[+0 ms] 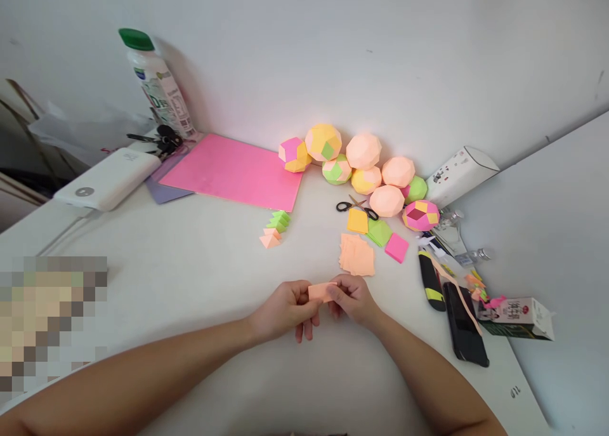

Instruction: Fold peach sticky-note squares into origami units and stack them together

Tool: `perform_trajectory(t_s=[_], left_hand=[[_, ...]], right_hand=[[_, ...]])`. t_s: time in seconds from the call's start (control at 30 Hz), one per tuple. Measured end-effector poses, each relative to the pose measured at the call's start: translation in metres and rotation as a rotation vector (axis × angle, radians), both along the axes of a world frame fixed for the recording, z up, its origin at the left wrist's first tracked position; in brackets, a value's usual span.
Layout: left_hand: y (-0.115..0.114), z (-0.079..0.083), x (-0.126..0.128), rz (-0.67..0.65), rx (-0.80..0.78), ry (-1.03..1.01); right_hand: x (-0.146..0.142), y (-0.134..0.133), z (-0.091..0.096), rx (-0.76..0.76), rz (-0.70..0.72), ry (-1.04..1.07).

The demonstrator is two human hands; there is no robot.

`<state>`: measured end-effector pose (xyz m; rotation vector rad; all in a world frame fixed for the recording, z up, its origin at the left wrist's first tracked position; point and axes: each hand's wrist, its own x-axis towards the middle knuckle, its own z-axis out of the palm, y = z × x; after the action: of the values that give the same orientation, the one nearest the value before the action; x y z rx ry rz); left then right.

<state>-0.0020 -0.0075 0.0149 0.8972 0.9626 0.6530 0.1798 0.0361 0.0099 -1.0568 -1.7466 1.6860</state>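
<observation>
Between my two hands is a folded strip of peach paper (pixel 320 292), held over the near middle of the table. My left hand (pixel 288 306) pinches its left end, and my right hand (pixel 354 301) pinches the right end with the thumb on top. Just beyond lies a loose stack of peach paper squares (pixel 356 256). Smaller piles of yellow squares (pixel 358 221), green squares (pixel 379 233) and pink squares (pixel 396 248) sit behind and beside it. Folded green pieces (pixel 278 220) and folded peach pieces (pixel 271 238) stand in a row to the left.
Several paper balls (pixel 363 151) are heaped against the wall, with black-handled scissors (pixel 356 207) before them. A pink sheet (pixel 233 172), a bottle (pixel 159 84) and a white power bank (pixel 108 179) stand left. At right are a cutter (pixel 431 280), a phone (pixel 464 325) and a carton (pixel 516 318).
</observation>
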Motion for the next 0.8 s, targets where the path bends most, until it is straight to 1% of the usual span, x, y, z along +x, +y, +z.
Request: perform_trajectory(t_s=[0.13, 0.4, 0.63, 0.8], left_hand=[[-0.0012, 0.0003, 0.0006, 0.008, 0.019, 0.0], [-0.0022, -0.0032, 0.0014, 0.014, 0.043, 0.003], [-0.0027, -0.0046, 0.0019, 0.0, 0.05, 0.002], [-0.0032, -0.0055, 0.0003, 0.03, 0.046, -0.026]], right_hand=[[0.0007, -0.0005, 0.0001, -0.007, 0.021, -0.005], [-0.0006, -0.0006, 0.003, 0.006, 0.164, 0.01], [-0.0017, -0.0016, 0.0047, -0.015, 0.109, -0.044], [0.0041, 0.0034, -0.0033, -0.054, 0.086, 0.033]])
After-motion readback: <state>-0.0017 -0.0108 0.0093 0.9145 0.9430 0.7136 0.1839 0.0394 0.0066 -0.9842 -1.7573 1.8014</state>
